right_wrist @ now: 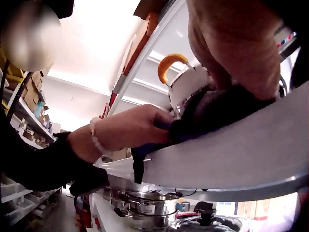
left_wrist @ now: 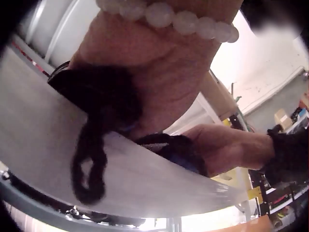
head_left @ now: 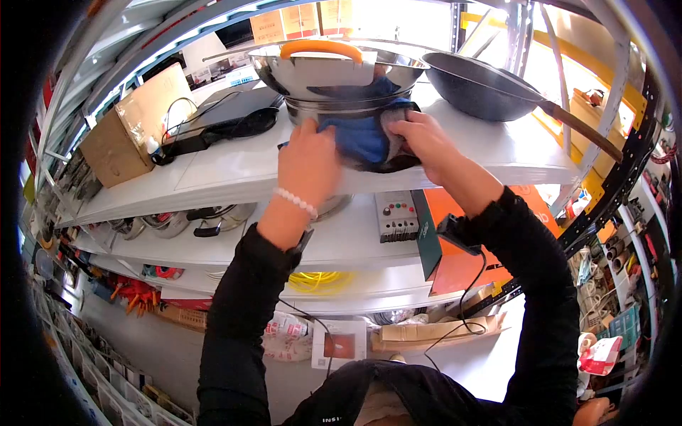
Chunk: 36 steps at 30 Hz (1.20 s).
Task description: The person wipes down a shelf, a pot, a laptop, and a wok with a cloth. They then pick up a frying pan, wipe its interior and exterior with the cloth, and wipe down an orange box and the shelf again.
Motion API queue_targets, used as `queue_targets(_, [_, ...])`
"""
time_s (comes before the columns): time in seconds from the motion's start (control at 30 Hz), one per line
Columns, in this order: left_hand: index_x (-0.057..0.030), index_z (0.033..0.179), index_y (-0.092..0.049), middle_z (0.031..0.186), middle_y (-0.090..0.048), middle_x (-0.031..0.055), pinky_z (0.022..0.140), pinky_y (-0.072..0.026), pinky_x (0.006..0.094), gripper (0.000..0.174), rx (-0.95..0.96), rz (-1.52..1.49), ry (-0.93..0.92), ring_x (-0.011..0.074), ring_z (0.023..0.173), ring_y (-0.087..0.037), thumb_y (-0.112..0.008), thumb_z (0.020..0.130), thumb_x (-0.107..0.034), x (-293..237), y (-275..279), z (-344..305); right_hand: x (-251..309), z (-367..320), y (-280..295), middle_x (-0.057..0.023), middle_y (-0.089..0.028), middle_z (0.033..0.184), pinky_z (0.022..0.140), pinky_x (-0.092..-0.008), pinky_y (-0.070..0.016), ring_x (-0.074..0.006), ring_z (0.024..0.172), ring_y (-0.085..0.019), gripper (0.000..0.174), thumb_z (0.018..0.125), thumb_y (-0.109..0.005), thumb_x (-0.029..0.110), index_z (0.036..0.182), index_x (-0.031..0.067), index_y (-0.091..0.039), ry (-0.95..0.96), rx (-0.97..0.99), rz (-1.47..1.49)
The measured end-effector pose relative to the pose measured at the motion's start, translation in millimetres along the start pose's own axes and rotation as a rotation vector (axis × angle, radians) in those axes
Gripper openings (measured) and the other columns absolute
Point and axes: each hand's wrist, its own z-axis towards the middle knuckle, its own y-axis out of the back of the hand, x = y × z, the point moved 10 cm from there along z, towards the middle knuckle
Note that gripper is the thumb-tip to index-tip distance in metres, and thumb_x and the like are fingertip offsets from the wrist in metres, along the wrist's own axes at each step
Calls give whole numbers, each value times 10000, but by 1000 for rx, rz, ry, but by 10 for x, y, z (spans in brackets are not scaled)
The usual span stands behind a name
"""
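Note:
A blue cloth piece point(head_left: 359, 138) with grey and black parts lies at the front of the white shelf point(head_left: 497, 153). My left hand point(head_left: 309, 160), blurred and with a white bead bracelet at the wrist, grips its left end. At the right end, my right hand point(head_left: 430, 145) pinches the grey and black edge between thumb and fingers. From the cloth a black loop point(left_wrist: 89, 166) hangs over the shelf edge in the left wrist view. Right behind stands a steel pan point(head_left: 312, 78) with an orange handle point(head_left: 321, 48). The left fingertips are partly hidden.
A dark wok point(head_left: 490, 89) with a wooden handle stands to the right, the handle reaching past the shelf end. On the left are a black long-handled utensil point(head_left: 241, 128) and a cardboard box point(head_left: 121, 145). An orange box point(head_left: 462, 241) and steel pots point(right_wrist: 149, 208) occupy the shelf below.

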Motion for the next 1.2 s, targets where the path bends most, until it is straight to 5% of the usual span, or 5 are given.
queue_targets(0.5, [-32, 1053, -641, 1001, -544, 159, 768, -474, 473, 309, -184, -451, -148, 361, 997, -536, -609, 745, -33, -502, 6, -104, 510, -236, 344, -184, -646, 893, 755, -388, -485, -347, 845, -636, 297, 771, -701, 144, 1014, 3, -604, 412, -371, -621])
queue_targets(0.77, [-39, 1015, -645, 1144, -574, 162, 932, -434, 388, 300, -531, -490, -288, 322, 1068, -545, -590, 721, -13, -30, 846, -138, 1294, -907, -74, -115, -536, 922, 734, -297, -469, -217, 810, -568, 304, 767, -665, 40, 1041, -6, -543, 1150, -574, -626])
queue_targets(0.97, [-62, 1328, -424, 1271, -527, 183, 1013, -405, 390, 642, -479, -285, -511, 325, 1180, -514, -723, 761, -109, -26, 1441, 391, 998, -956, -422, -194, -546, 990, 797, -432, -467, -406, 921, -555, 339, 714, -610, 51, 1038, 6, -522, 989, -325, -645])
queue_targets(1.07, [-28, 1215, -501, 1176, -571, 179, 955, -442, 395, 500, -86, -107, -485, 340, 1111, -540, -721, 775, -118, -35, 969, 780, 845, -849, -392, -186, -555, 993, 786, -432, -470, -403, 919, -565, 318, 731, -617, 68, 1031, 3, -533, 801, -206, -636])
queue_targets(1.2, [-9, 1023, -536, 994, -575, 168, 829, -458, 411, 320, -185, 16, -533, 350, 962, -557, -706, 762, -77, -109, 982, 839, 681, -640, -59, -162, -553, 830, 663, -365, -447, -328, 723, -540, 264, 785, -688, 156, 940, 1, -540, 692, -193, -590])
